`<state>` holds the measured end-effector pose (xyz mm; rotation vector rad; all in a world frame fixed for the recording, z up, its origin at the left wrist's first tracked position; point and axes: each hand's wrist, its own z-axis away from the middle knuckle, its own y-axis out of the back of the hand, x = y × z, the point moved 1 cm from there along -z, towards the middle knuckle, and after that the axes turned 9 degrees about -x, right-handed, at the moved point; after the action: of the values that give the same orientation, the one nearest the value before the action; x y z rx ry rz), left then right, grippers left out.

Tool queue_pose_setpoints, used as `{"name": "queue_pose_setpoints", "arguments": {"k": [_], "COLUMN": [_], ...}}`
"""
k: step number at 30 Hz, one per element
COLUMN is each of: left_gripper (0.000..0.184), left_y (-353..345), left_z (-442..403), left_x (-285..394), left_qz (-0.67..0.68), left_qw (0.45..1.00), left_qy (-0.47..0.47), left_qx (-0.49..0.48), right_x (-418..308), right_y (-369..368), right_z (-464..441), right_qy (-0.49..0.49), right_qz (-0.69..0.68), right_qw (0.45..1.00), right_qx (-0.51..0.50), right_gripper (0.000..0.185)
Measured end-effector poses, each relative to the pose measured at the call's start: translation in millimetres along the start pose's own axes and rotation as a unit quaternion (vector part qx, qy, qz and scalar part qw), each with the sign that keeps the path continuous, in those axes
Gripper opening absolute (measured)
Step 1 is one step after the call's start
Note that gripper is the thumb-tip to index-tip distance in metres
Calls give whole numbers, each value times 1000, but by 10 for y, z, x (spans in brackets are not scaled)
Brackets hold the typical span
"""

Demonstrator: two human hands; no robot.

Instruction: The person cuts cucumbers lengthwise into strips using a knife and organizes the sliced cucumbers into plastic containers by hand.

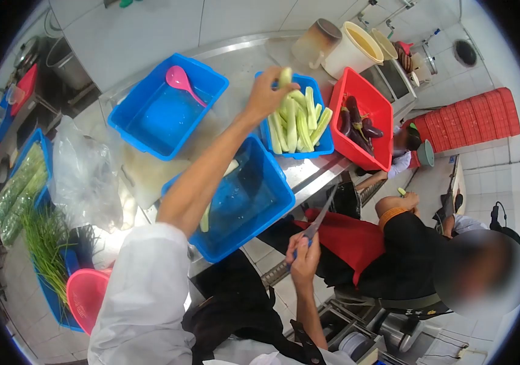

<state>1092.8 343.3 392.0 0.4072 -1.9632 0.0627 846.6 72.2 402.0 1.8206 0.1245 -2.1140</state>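
My left hand (266,94) is closed around a peeled pale green vegetable piece (285,76), held above a blue basin (316,152). Long peeled pale green pieces (299,125) fill that basin. Lower down, my right hand (304,263) grips a knife (314,228) by its blue handle, blade pointing up and away. Between my arms sits a second blue basin (272,210), with a few pale pieces inside, partly covered by my left forearm. The exact kind of vegetable cannot be made out.
A third blue basin (150,137) holds a pink ladle (179,79). Eggplants (360,125) lie in a red basin (350,79). Left are a plastic bag (83,170), long green stalks (44,243) and a pink basket (86,298). A person in a red apron (348,243) stands close on my right.
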Motion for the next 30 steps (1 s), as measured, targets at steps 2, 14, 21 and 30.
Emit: {"name": "queue_pose_setpoints", "arguments": {"k": [2, 14, 21, 30], "left_gripper": [43, 58, 53, 52], "left_y": [237, 934, 1035, 1235], "left_z": [123, 2121, 3003, 3111], "left_x": [269, 1426, 1554, 1681], "left_qz": [116, 540, 569, 555], "left_qw": [993, 776, 741, 720], "left_qy": [-1, 131, 120, 46], "left_qx": [28, 300, 337, 413], "right_x": [-227, -766, -444, -349], "right_y": [11, -1033, -1156, -1164], "right_z": [-178, -99, 280, 710], "right_qy": [18, -43, 215, 193], "right_qz": [-39, -234, 123, 187], "right_qw": [999, 935, 931, 877], "right_qx": [13, -262, -269, -399], "right_gripper": [14, 16, 18, 21]}}
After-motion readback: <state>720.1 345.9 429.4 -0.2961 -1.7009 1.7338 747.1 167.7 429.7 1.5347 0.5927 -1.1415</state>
